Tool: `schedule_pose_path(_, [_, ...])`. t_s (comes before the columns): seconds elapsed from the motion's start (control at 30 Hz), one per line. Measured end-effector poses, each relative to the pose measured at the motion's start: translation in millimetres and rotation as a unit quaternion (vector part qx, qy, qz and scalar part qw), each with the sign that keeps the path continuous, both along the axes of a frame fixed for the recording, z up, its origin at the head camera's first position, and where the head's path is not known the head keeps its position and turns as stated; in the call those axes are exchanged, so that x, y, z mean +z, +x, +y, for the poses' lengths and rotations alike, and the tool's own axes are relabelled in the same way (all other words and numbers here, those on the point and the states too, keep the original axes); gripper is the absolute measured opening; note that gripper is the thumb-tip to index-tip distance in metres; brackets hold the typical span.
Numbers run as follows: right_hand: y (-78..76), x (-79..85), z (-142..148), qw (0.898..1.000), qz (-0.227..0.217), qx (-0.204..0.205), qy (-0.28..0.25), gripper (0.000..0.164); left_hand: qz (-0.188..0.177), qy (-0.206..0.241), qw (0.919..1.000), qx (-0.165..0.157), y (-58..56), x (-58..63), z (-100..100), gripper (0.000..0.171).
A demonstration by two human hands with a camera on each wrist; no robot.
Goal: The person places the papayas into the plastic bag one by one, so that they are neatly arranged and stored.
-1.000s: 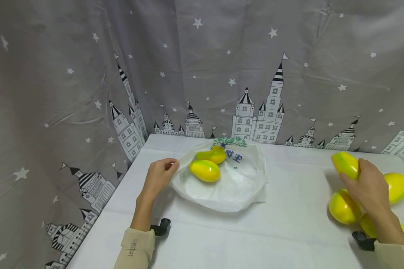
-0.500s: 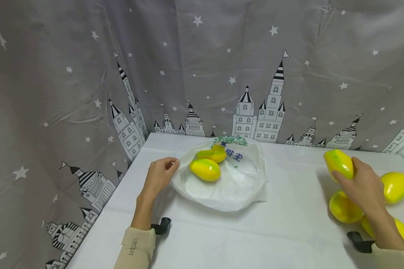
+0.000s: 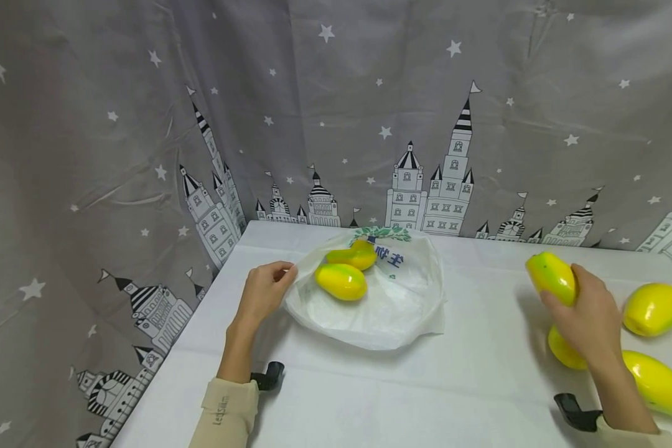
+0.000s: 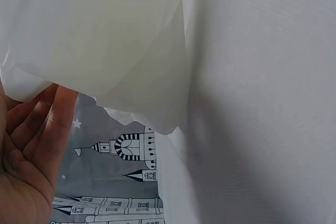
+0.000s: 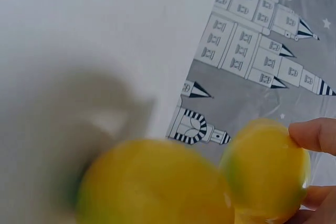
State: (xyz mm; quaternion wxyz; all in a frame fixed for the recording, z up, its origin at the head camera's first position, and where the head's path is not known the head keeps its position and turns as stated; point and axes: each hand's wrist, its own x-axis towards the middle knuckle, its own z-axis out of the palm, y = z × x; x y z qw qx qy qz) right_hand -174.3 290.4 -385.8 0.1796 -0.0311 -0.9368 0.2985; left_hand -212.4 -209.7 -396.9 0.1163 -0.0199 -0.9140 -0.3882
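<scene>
In the head view my left hand [image 3: 262, 292] pinches the left rim of a thin white plastic bag [image 3: 392, 314], which lies spread open on the table. The left wrist view shows the fingers at the edge of the bag [image 4: 100, 30]. Two yellow fruits, a smooth mango [image 3: 341, 282] and a curved-necked one [image 3: 355, 255], lie inside on the left. On the right, my right hand [image 3: 588, 317] grips a yellow-green mango [image 3: 553, 277] above the table. In the right wrist view, thumb and fingers hold this mango [image 5: 265, 169] from one side.
Beside and below my right hand lie more yellow fruits: a round one [image 3: 564, 350] partly hidden by the hand, an oval one [image 3: 656, 309] and a long one [image 3: 658, 382]. A white cloth covers the table [image 3: 369, 398]. Behind it hangs a grey curtain [image 3: 341, 124] with castles.
My right hand has moved left with the mango, away from the other fruits, uncovering more of the oval and long ones. The left hand stays at the bag's rim.
</scene>
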Motion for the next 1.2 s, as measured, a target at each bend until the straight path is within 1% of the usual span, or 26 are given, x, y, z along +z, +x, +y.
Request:
schedule_pose_path(0.17, [4.7,-2.4,-9,1.000,0.009,-0.001,-0.018,0.066,-0.003,0.000,1.0000,0.002,-0.1,0.2,1,0.030])
schedule_pose_path(0.33, [8.3,-1.4,-20,0.999,0.012,-0.003,-0.029,0.066,-0.007,-0.002,1.0000,0.005,-0.1,0.2,1,0.031])
schedule_pose_path(0.6, [14.2,-3.5,-34,0.999,0.013,0.011,-0.036,0.064,0.001,0.001,1.0000,0.000,-0.2,-1.4,0,0.029])
schedule_pose_path(0.73, [15.8,-4.7,-41,0.998,0.025,0.033,-0.038,0.064,0.002,0.000,1.0000,0.001,-0.1,-1.5,0,0.029])
schedule_pose_path(0.87, [17.1,-5.1,-48,0.996,0.039,0.067,-0.040,0.065,0.002,0.000,1.0000,0.001,0.3,-1.1,-1,0.029])
schedule_pose_path(1.1, [21.5,-2.3,-67,0.987,0.083,0.131,-0.031,0.064,0.006,0.003,1.0000,-0.001,0.6,0.0,-1,0.029])
schedule_pose_path(1.2, [24.1,-1.8,-75,0.984,0.086,0.154,-0.021,0.063,0.007,0.002,1.0000,-0.003,-0.4,-0.6,-1,0.029])
